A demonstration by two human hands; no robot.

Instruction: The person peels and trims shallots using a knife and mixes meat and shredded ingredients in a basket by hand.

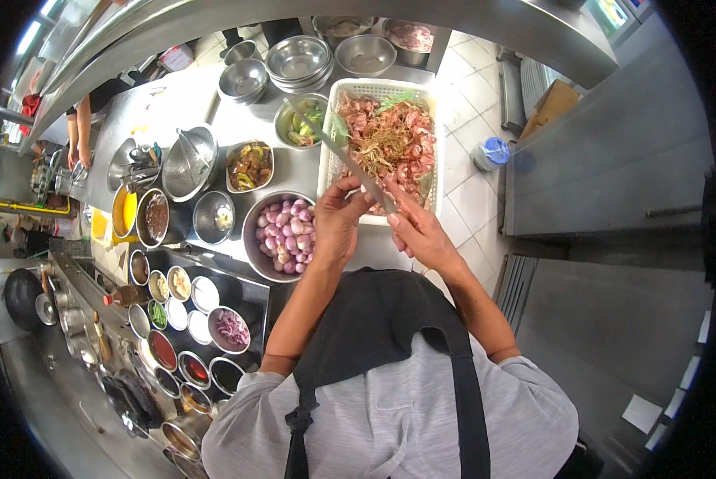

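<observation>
Steel knife [336, 145] in hand, its long blade slanting over the left part of a white basket [437, 160], tip pointing away and to the left. At its near end, the right hand [423, 235] has thumb and fingers clamped on it. The left hand [340, 217] is at the blade, a little farther along, thumb and fingertips drawn together; whether they pinch the steel or only rest against it, I cannot tell.

Beneath the knife, the basket is heaped with pieces of reddish meat [358, 116], with thin brown strips [386, 148] piled in the middle and some green leaves [402, 97] at the far end. Just left of the basket sit a bowl of cut greens [300, 128] and, nearer the body, a large bowl of purple onions [284, 235], close by the left wrist. Farther left are a squarish bowl of brown and green food [250, 166] and a colander [190, 164]. Stacked bowls [298, 60] stand beyond.

Lower left, many small pots crowd together, one with sliced onion [230, 327], another with red sauce [162, 350]. At the far left, another person's hands [80, 152] are over the counter. To the right, a blue-lidded tub [495, 150] stands on the tiled floor.
</observation>
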